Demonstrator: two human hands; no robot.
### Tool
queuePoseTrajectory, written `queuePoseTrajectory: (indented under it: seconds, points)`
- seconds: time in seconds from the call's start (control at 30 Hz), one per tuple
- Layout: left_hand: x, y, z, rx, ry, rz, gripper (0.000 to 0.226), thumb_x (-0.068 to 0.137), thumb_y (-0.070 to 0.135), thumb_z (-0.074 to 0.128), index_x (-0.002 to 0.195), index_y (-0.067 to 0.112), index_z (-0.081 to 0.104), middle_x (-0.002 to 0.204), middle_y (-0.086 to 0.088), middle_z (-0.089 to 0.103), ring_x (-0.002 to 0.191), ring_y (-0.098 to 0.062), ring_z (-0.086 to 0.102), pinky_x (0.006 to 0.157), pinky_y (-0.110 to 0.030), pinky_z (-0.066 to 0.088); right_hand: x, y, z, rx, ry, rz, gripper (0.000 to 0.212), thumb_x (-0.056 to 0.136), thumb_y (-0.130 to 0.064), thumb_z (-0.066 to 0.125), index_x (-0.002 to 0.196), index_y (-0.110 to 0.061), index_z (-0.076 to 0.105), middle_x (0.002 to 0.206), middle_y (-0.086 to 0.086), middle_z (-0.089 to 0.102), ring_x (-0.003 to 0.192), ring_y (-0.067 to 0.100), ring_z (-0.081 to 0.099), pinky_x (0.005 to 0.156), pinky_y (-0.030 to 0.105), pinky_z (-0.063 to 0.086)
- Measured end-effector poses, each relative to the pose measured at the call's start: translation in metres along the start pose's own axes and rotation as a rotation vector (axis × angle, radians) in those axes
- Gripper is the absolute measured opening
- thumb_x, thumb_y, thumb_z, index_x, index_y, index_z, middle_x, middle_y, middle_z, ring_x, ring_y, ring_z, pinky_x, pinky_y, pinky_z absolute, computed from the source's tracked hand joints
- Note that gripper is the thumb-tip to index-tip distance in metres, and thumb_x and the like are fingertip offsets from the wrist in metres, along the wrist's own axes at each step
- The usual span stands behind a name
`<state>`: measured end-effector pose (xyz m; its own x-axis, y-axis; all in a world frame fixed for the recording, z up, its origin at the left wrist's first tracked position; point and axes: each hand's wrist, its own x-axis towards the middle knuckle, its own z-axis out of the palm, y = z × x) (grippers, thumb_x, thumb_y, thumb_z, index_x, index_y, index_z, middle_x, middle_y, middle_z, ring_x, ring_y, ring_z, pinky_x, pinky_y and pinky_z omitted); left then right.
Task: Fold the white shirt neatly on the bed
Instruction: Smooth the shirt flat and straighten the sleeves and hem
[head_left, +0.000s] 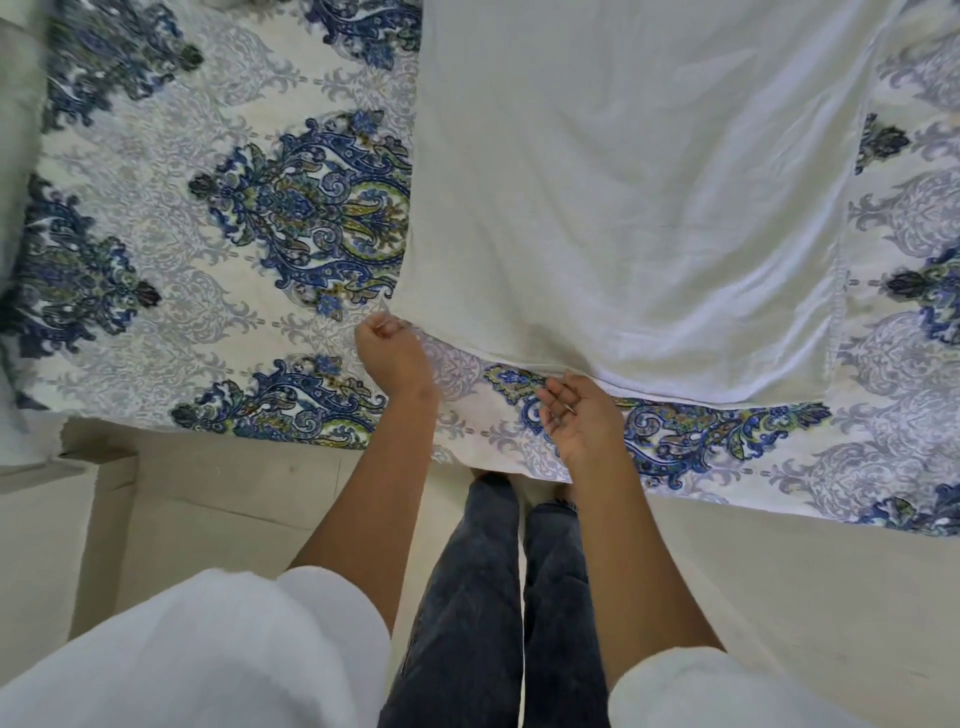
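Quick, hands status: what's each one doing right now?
Left hand: curled, pinching the white shirt at its near corner.
Right hand: open, fingers loosely curled by the hem, holding nothing.

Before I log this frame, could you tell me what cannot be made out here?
Head view:
- White shirt: its far part is cut off by the top edge.
- Left hand: its curled fingers hide whether it pinches the hem corner.
- Grey shape at the left edge: cut off, unidentifiable.
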<state>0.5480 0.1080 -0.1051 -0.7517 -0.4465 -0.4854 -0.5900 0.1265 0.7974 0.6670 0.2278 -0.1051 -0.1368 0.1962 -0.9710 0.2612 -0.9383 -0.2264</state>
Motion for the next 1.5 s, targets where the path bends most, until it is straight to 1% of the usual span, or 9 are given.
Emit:
queuePoseTrajectory:
  seconds: [0.1,0.17,0.43,0.63,0.77,0.97,1.1,1.3,1.5]
  points:
    - [0.008,-0.009,-0.016,0.657,-0.013,0.435,0.042,0.082,-0.010,0.046,0.120,0.008,0.052,0.119,-0.016,0.046,0.099,-0.025,0.048,0.076,-0.033,0.042,0.000,0.006,0.011,0.033,0.111,-0.053,0.018,0.089,-0.003,0.051,0.072,-0.007,0.054,0.070,0.006,0.054,0.059,0.017,0.055,0.047,0.024,0.034]
    - [0.016,-0.013,-0.027,0.899,-0.115,0.696,0.043,0.081,-0.003,0.057,0.121,0.011,0.053,0.122,-0.018,0.047,0.105,-0.031,0.049,0.078,-0.041,0.047,-0.001,0.007,0.015,0.051,0.130,-0.085,0.015,0.088,-0.005,0.055,0.074,-0.009,0.056,0.068,0.005,0.054,0.055,0.015,0.051,0.044,0.021,0.035]
    - [0.047,-0.004,-0.033,1.059,-0.336,1.102,0.026,0.083,0.017,0.050,0.104,0.003,0.058,0.096,-0.017,0.060,0.084,-0.034,0.057,0.063,-0.040,0.050,0.004,0.008,0.020,0.059,0.214,-0.109,0.015,0.086,-0.008,0.063,0.071,-0.011,0.059,0.065,0.002,0.051,0.051,0.011,0.042,0.037,0.015,0.034]
    - [0.047,-0.004,-0.035,0.903,-0.331,0.953,0.013,0.089,0.009,0.054,0.099,0.000,0.055,0.100,-0.016,0.056,0.093,-0.032,0.052,0.066,-0.038,0.041,0.004,0.012,0.023,0.056,0.209,-0.102,0.012,0.087,-0.009,0.061,0.075,-0.011,0.061,0.065,0.005,0.055,0.050,0.011,0.043,0.042,0.021,0.032]
    - [0.048,-0.005,-0.032,0.802,-0.297,0.777,0.009,0.091,0.009,0.049,0.095,0.001,0.050,0.091,-0.014,0.052,0.081,-0.025,0.045,0.062,-0.030,0.030,0.009,0.012,0.023,0.123,0.230,-0.152,0.010,0.084,-0.017,0.068,0.086,-0.009,0.062,0.066,0.004,0.055,0.049,0.012,0.044,0.039,0.020,0.033]
    - [0.052,-0.013,-0.035,0.625,-0.311,0.616,0.005,0.093,0.011,0.049,0.091,0.014,0.045,0.088,-0.009,0.052,0.077,-0.025,0.049,0.063,-0.029,0.034,0.012,0.011,0.019,0.135,0.168,-0.133,0.017,0.086,-0.012,0.065,0.098,-0.006,0.055,0.067,0.004,0.054,0.052,0.012,0.047,0.037,0.017,0.037]
    - [0.057,-0.012,-0.027,0.698,-0.328,0.649,0.007,0.092,0.009,0.050,0.094,0.003,0.054,0.088,-0.008,0.049,0.077,-0.022,0.044,0.064,-0.030,0.032,0.015,0.013,0.009,0.122,0.132,-0.112,0.017,0.087,-0.005,0.062,0.103,-0.004,0.055,0.077,0.005,0.060,0.062,0.013,0.056,0.045,0.020,0.045]
    - [0.056,-0.019,-0.043,0.705,-0.301,0.574,0.008,0.093,0.006,0.049,0.093,0.000,0.054,0.089,-0.005,0.046,0.078,-0.024,0.046,0.064,-0.028,0.032,0.017,0.017,-0.001,0.021,0.205,-0.117,0.011,0.084,0.000,0.064,0.081,-0.005,0.054,0.070,0.006,0.061,0.057,0.012,0.057,0.044,0.019,0.047]
    - [0.051,-0.016,-0.047,0.756,-0.337,0.649,0.007,0.091,0.001,0.047,0.087,-0.002,0.051,0.084,-0.010,0.041,0.073,-0.022,0.038,0.062,-0.031,0.027,0.020,0.016,-0.004,-0.031,0.244,-0.145,0.018,0.083,0.002,0.065,0.076,-0.008,0.051,0.071,0.006,0.063,0.057,0.013,0.058,0.047,0.024,0.040]
